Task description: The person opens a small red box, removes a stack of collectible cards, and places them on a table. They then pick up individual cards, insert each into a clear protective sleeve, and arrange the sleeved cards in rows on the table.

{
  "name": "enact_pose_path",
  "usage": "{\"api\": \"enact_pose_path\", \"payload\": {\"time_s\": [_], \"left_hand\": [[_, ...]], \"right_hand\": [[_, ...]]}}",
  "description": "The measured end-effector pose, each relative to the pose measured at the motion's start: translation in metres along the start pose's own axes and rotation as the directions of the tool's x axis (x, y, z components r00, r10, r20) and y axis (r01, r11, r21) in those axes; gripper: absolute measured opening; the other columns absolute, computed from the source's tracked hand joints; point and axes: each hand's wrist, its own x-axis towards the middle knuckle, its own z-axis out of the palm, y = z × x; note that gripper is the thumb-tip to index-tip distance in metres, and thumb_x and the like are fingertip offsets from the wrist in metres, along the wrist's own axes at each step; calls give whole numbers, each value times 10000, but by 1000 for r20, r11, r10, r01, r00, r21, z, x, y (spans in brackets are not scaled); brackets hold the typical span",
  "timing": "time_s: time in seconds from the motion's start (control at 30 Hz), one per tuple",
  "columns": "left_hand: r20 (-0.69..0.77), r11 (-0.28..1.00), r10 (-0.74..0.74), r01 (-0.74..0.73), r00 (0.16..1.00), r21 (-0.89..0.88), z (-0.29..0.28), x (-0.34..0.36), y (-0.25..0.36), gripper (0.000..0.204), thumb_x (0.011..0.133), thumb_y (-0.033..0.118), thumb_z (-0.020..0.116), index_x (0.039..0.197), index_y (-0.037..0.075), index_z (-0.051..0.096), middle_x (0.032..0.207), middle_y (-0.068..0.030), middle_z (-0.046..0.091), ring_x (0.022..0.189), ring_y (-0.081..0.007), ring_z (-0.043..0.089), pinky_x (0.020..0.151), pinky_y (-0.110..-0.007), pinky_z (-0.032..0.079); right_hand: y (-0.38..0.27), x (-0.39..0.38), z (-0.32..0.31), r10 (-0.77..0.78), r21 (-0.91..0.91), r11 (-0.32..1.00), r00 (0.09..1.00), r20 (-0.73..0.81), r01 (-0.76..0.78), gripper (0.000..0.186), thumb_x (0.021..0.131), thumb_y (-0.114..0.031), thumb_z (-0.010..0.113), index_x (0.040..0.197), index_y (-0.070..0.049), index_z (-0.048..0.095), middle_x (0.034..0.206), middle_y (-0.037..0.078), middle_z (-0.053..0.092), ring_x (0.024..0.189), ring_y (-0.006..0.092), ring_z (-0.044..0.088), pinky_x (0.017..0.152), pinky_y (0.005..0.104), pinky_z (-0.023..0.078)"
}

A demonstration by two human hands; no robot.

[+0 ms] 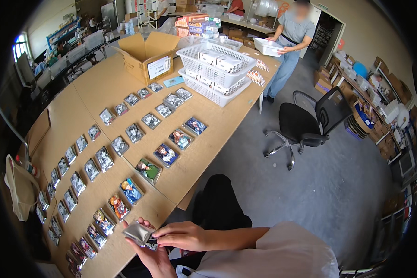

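Note:
My left hand [155, 260] is closed round a small shiny silver packet [138, 233], with the thumb and fingers along its sides. At the packet's right edge, my right hand [183, 235] pinches a small black-and-white picture card [151, 243], partly hidden by the fingers. Both hands are over the table's near edge. Just beyond them runs a row of colour-printed card stacks, among them an orange one [118, 206] and a blue one [131, 191]. Farther back lie rows of black-and-white card stacks [104, 158].
An open cardboard box [148, 62] and stacked white plastic baskets [213, 78] of small packs stand at the table's far end. Beyond the corner a person [294, 37] holds a white basket [268, 47]. A black office chair [306, 120] stands right; a beige bag [21, 190] hangs left.

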Motion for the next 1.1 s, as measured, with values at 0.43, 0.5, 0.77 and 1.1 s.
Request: {"api": "enact_pose_path", "payload": {"time_s": [0.43,0.5,0.77,1.1], "left_hand": [[-36,983,-24,30,999,182,18,13,-6,612,1139,533,423,1541,77,492,1449,-202,615,1175,-277,702,933,-383,615],[-57,976,-58,69,997,208,8,13,-2,487,1142,423,493,1440,43,558,1317,-170,695,1089,-240,716,891,-365,591],[-35,917,71,-51,997,396,-11,23,12,221,1125,222,579,1231,62,687,1101,-46,759,963,-125,713,817,-299,565],[55,833,120,-131,991,538,-8,24,17,235,1088,167,635,1202,-30,694,1115,-95,759,991,-144,708,891,-319,555]], "right_hand": [[-6,10,3,208,57,977,977,-56,-204,171,870,14,820,1035,39,781,1232,130,743,1054,255,752,906,346,627],[-5,12,6,231,70,972,970,-80,-226,156,892,-6,811,1040,18,772,1206,108,743,1059,251,749,896,342,618],[-7,11,4,265,74,962,963,-42,-262,156,934,10,773,1087,0,743,1221,116,719,1026,245,748,848,329,623],[2,23,-1,671,493,541,703,234,-681,486,1052,-8,662,1468,-5,412,1094,98,637,821,117,694,668,249,596]]}}
